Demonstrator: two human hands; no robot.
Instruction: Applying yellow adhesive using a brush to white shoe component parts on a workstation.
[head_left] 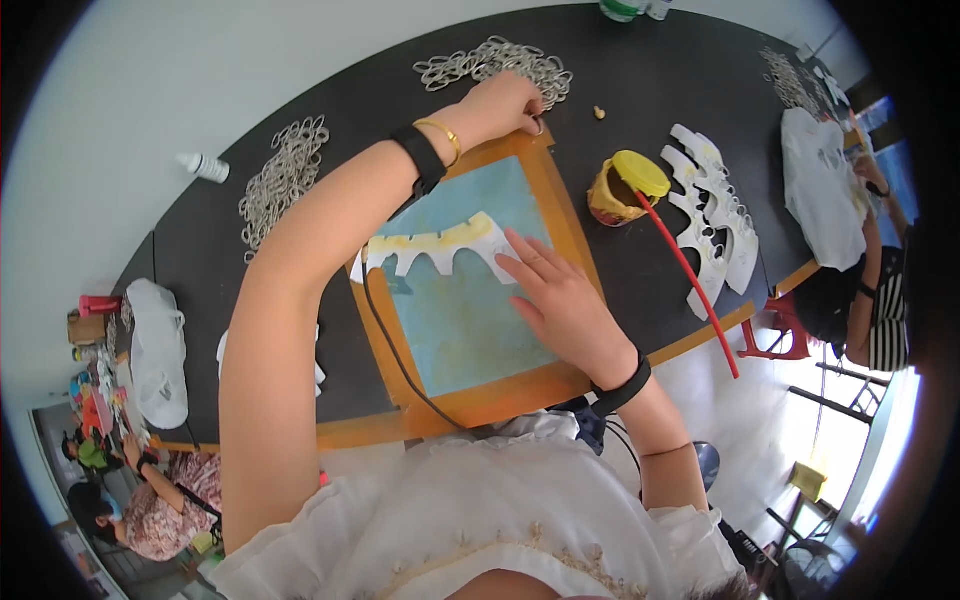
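A white scalloped cut-out piece (430, 252) with a yellowish band along its upper edge lies on the blue-green board (470, 340), which is framed in brown tape. My right hand (570, 310) rests flat, with fingers stretched out over the right end of this piece. Across the board reaches my left arm; my left hand (505, 105) is at the far corner, beside a heap of metal rings (490, 62). Its fingers are curled together, and whatever they may hold is hidden. A thin dark cable (385, 335) runs over the board's left side.
Right of the board stands a tub of yellowish paste (612, 200) with a red stick (690, 275) leaning from it. More white cut-outs (712, 215) lie beyond. Another ring heap (285, 180) and a white bottle (203, 167) are left. Other people sit on both sides.
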